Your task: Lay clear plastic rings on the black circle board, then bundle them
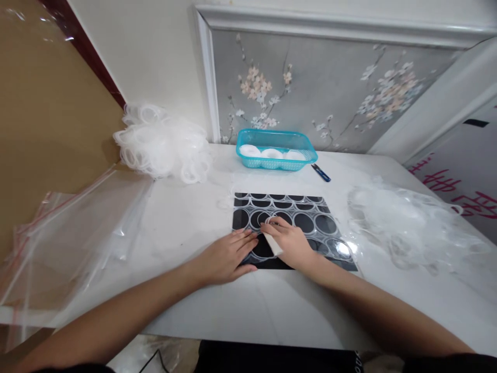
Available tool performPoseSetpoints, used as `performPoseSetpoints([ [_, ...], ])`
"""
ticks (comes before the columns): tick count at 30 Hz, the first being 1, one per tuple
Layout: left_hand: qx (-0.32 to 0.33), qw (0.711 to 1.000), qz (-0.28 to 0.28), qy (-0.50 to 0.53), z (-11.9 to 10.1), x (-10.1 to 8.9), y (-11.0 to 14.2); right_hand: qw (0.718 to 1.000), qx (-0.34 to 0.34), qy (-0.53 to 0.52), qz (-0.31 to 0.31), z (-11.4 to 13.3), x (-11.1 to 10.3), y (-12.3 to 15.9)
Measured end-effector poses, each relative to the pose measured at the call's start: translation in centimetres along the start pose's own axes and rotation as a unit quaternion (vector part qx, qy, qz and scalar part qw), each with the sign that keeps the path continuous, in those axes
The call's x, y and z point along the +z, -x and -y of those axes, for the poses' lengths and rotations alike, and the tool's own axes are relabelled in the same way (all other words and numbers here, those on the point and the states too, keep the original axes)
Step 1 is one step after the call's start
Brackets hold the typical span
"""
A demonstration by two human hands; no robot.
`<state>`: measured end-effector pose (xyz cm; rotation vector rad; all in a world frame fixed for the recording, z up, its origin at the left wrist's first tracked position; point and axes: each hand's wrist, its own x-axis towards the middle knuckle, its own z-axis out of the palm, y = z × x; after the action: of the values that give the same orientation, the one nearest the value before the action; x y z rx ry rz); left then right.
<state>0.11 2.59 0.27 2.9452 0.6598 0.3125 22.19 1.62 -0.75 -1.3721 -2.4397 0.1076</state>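
A black sheet (310,217) covered with rows of clear plastic rings lies on the white table (186,223). My left hand (227,255) lies flat on the sheet's near left corner, fingers stretched out. My right hand (289,242) rests on the sheet just to the right, fingers curled around a small white stick-like tool (273,243), its fingertips on one ring (272,221).
A turquoise basket (276,150) with white round pieces stands at the back by the wall. Small blue snips (321,172) lie beside it. Heaps of clear rings sit at the back left (163,142) and on the right (407,223). Clear zip bags (77,233) lie at the left.
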Motion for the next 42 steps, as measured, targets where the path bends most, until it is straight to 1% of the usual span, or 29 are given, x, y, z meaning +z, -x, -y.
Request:
performPoseSetpoints([
  [2, 0.001, 1.000, 0.002, 0.001, -0.1, 0.0, -0.1, 0.999, -0.018, 0.040, 0.013, -0.1, -0.1, -0.8],
  [3, 0.000, 1.000, 0.003, 0.001, -0.1, -0.1, -0.1, 0.998, -0.020, 0.051, 0.007, -0.4, -0.5, -1.6],
  [4, -0.001, 1.000, 0.006, 0.000, -0.2, -0.1, -0.1, 0.998, -0.014, 0.058, -0.012, -0.9, -1.2, -2.5],
  [6, -0.004, 1.000, 0.013, 0.002, -0.2, -0.2, 0.0, 0.994, 0.021, 0.058, -0.086, -2.4, -3.3, -4.5],
  [8, -0.006, 1.000, 0.017, 0.008, -0.1, -0.2, 0.1, 0.974, 0.077, 0.037, -0.212, -4.1, -6.1, -5.9],
  [10, -0.010, 1.000, 0.011, 0.016, 0.1, -0.2, 0.4, 0.935, 0.128, 0.010, -0.330, -5.5, -8.5, -6.1],
  [11, -0.011, 1.000, 0.005, 0.020, 0.2, -0.2, 0.5, 0.921, 0.142, 0.001, -0.363, -5.9, -9.2, -5.7],
  [12, -0.011, 1.000, -0.002, 0.023, 0.3, -0.2, 0.5, 0.917, 0.146, -0.005, -0.372, -6.1, -9.5, -4.9],
  [13, -0.010, 1.000, -0.009, 0.025, 0.3, -0.3, 0.5, 0.924, 0.142, -0.011, -0.354, -6.1, -9.3, -3.9],
  [14, -0.009, 1.000, -0.017, 0.024, 0.3, -0.5, 0.5, 0.939, 0.133, -0.019, -0.316, -5.9, -8.6, -2.7],
  [16, -0.010, 0.999, -0.032, 0.018, -0.1, -1.0, 0.0, 0.970, 0.120, -0.055, -0.203, -5.2, -6.5, -0.5],
  [17, -0.013, 0.999, -0.038, 0.015, -0.4, -1.2, -0.3, 0.977, 0.121, -0.084, -0.155, -4.8, -5.3, 0.4],
  [18, -0.015, 0.999, -0.041, 0.011, -0.8, -1.4, -0.8, 0.978, 0.126, -0.120, -0.119, -4.4, -4.2, 1.1],
  [20, -0.009, 0.999, -0.042, 0.004, -1.7, -1.6, -2.0, 0.969, 0.137, -0.189, -0.080, -3.8, -2.4, 1.8],
  [22, 0.007, 0.999, -0.035, -0.004, -2.5, -1.2, -3.2, 0.959, 0.149, -0.233, -0.068, -3.5, -1.7, 2.0],
  [25, 0.012, 0.999, -0.031, -0.025, -3.0, 0.1, -4.7, 0.951, 0.163, -0.255, -0.063, -3.5, -1.7, 1.8],
  [28, 0.013, 0.998, -0.035, -0.052, -2.9, 1.4, -5.0, 0.948, 0.157, -0.271, -0.063, -3.6, -2.0, 1.9],
  [30, 0.026, 0.997, -0.040, -0.065, -2.7, 1.8, -4.8, 0.945, 0.156, -0.279, -0.064, -3.6, -2.0, 2.0],
  [34, 0.043, 0.995, -0.050, -0.069, -2.4, 1.9, -4.3, 0.941, 0.164, -0.287, -0.067, -3.7, -1.8, 2.3],
  [40, 0.037, 0.996, -0.065, -0.051, -2.4, 1.7, -4.6, 0.925, 0.168, -0.329, -0.088, -4.0, -1.5, 2.6],
  [42, 0.034, 0.997, -0.061, -0.041, -2.3, 1.6, -4.7, 0.930, 0.164, -0.319, -0.086, -4.0, -1.4, 2.6],
])
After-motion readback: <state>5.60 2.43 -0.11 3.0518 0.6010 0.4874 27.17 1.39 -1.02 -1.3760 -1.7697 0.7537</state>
